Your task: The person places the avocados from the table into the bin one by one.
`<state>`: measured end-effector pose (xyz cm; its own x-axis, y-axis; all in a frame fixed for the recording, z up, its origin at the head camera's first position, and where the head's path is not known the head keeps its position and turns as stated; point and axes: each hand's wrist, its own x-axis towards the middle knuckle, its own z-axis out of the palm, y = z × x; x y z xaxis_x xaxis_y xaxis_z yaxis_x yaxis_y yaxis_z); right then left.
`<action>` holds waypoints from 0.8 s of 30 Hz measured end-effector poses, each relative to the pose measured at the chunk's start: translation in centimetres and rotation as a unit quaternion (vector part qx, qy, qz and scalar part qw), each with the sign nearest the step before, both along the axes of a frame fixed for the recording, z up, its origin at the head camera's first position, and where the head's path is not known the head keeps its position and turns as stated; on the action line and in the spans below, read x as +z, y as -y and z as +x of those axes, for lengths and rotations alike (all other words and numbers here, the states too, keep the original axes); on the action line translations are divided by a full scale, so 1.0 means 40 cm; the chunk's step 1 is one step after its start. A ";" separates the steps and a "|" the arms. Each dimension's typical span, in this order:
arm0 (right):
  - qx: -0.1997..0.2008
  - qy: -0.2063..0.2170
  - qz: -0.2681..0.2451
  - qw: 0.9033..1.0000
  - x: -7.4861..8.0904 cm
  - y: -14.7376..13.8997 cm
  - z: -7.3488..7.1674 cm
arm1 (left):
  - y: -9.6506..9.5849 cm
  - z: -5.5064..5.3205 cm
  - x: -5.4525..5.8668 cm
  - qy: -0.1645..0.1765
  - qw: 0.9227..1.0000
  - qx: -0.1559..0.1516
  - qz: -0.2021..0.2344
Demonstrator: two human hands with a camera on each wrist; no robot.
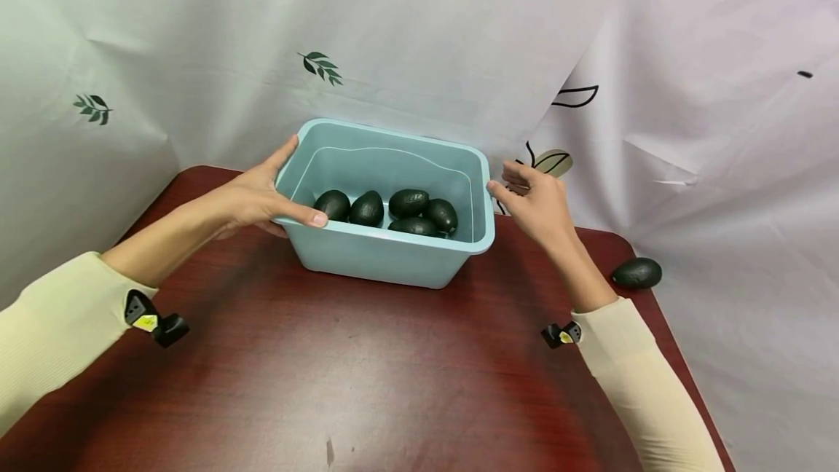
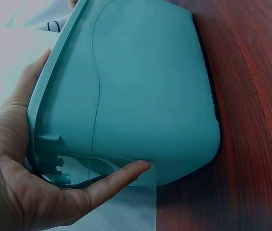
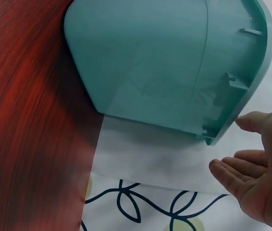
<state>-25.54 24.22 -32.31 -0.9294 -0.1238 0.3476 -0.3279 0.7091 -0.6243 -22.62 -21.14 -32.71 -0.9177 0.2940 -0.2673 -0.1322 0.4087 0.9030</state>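
Note:
A light blue plastic bin point(image 1: 383, 259) sits near the back of the table, with several dark green avocados point(image 1: 366, 208) lying on its floor. My left hand point(image 1: 258, 197) grips the bin's left end, thumb on the front rim and other fingers reaching along the side and below the lip. In the left wrist view, the left hand point(image 2: 39, 187) spans the rim and a finger lies against the outer wall. Beside the right rim my right hand point(image 1: 539, 202) is held with fingers loosely bent and nothing in them. Its thumb tip comes right at the rim in the right wrist view.
A single avocado point(image 1: 637, 273) lies on the right edge of the dark red wooden table point(image 1: 367, 370). Behind the bin, a white cloth point(image 1: 419, 35) with leaf prints hangs close to the table's back edge.

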 end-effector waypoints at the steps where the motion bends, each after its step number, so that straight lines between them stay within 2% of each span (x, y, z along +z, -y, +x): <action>1: -0.001 -0.001 0.000 1.000 -0.002 -0.003 0.000 | 0.000 0.000 0.000 0.000 1.000 0.001 -0.001; 9: -0.007 -0.016 0.006 1.000 -0.013 -0.028 0.001 | 0.001 0.001 0.003 -0.003 1.000 0.000 -0.006; 16: -0.012 -0.009 0.006 1.000 -0.023 -0.047 0.003 | 0.001 0.001 0.004 -0.004 1.000 0.002 0.000; 24: -0.020 -0.009 0.027 0.999 -0.036 -0.069 0.012 | 0.001 0.000 0.001 -0.001 1.000 -0.001 -0.005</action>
<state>-25.05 26.96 -33.74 -0.9277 -0.1053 0.3583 -0.3092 0.7545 -0.5789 -22.64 -21.19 -32.69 -0.9176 0.2931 -0.2685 -0.1299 0.4172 0.8995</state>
